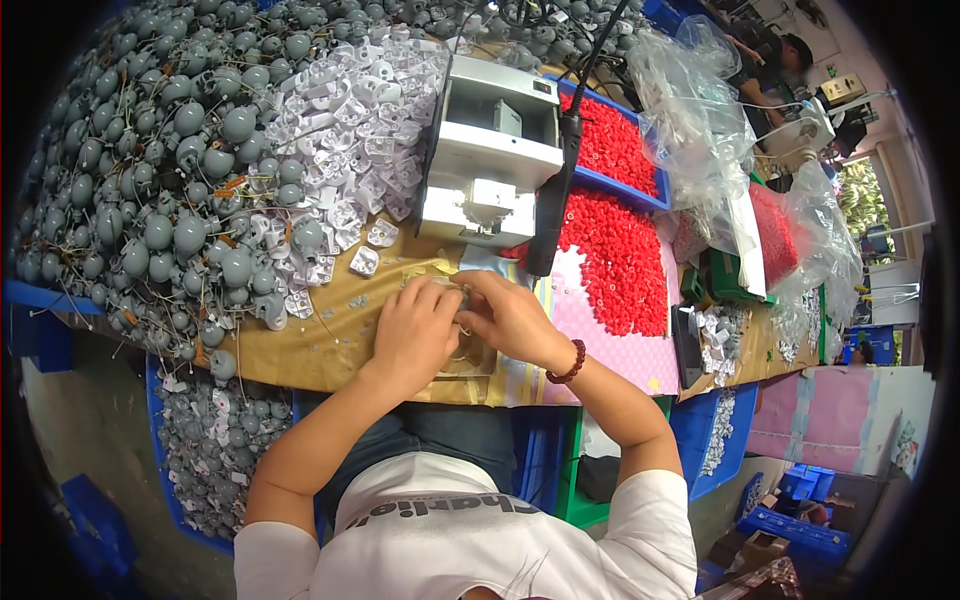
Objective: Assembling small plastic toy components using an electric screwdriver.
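Observation:
Close together over the table's front part, my left hand (412, 325) and my right hand (512, 318) meet at the fingertips. Both have their fingers bent and pressed in on something small, which the fingers mostly hide. Below the fingertips lies a clear, squarish plastic piece (468, 362), partly covered by the hands. Just beyond them stands a white machine (490, 150) with a lit opening low on its front. Two loose white plastic parts (365, 261) rest to the left of the machine's base.
Grey round parts with wires (160, 230) heap over the left side, beside a pile of white plastic parts (350, 130). Small red pieces (615, 265) spread at the right, some in a blue tray (665, 190). A dark upright bar (560, 190) flanks the machine. Another person (770, 75) is at far right.

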Demonstrator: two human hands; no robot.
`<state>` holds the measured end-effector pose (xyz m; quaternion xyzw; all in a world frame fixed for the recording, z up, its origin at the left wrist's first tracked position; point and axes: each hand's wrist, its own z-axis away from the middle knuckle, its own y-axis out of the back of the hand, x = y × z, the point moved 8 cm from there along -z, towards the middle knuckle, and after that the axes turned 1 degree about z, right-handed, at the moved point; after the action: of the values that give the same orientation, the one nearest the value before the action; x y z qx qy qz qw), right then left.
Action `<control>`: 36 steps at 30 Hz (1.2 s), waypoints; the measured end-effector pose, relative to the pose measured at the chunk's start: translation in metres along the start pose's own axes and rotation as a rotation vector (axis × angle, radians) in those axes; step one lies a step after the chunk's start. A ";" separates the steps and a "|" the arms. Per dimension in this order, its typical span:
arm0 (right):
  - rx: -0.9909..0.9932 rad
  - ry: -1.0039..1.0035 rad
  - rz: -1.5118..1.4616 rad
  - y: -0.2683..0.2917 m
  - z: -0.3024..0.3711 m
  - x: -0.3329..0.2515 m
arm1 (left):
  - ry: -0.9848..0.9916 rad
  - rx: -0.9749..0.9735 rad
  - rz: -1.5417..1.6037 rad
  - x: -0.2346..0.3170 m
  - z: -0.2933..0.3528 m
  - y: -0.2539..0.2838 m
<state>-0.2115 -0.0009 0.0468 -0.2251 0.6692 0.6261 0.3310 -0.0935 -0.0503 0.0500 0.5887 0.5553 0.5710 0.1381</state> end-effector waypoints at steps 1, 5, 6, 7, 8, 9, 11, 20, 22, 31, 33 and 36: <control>0.038 0.054 -0.031 0.005 0.000 0.001 | -0.002 -0.037 -0.040 -0.001 -0.001 -0.004; 0.808 0.312 0.395 0.092 0.006 0.002 | -0.028 -0.003 -0.060 0.000 0.001 -0.004; 0.824 0.208 0.319 0.095 -0.002 0.026 | -0.007 -0.022 -0.045 -0.001 0.003 -0.006; 0.844 0.094 0.256 0.100 -0.007 0.051 | -0.002 -0.042 -0.018 0.000 0.001 -0.009; 0.781 -0.021 0.022 0.093 -0.018 0.076 | -0.015 -0.021 -0.007 0.000 0.001 -0.008; 0.725 -0.089 -0.127 0.089 -0.024 0.094 | -0.028 -0.001 0.003 -0.001 0.001 -0.007; 0.706 -0.143 -0.300 0.088 -0.033 0.100 | -0.028 0.026 0.013 -0.002 0.004 -0.006; 0.739 0.535 -0.741 0.146 -0.027 -0.070 | -0.030 0.072 0.042 -0.003 0.004 0.000; 0.726 0.474 -0.724 0.142 -0.045 -0.069 | -0.029 0.068 0.069 -0.002 0.003 -0.002; 0.702 0.183 -0.668 0.114 -0.106 -0.041 | -0.017 0.029 0.053 -0.007 0.004 -0.008; 0.599 0.127 -0.648 0.104 -0.106 -0.036 | -0.026 0.031 0.057 -0.007 0.004 -0.009; 0.516 0.098 -0.655 0.087 -0.079 -0.049 | -0.020 0.056 0.076 -0.008 0.004 -0.007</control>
<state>-0.2533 -0.0746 0.1417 -0.3650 0.7122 0.2880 0.5259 -0.0908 -0.0529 0.0389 0.6188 0.5469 0.5540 0.1053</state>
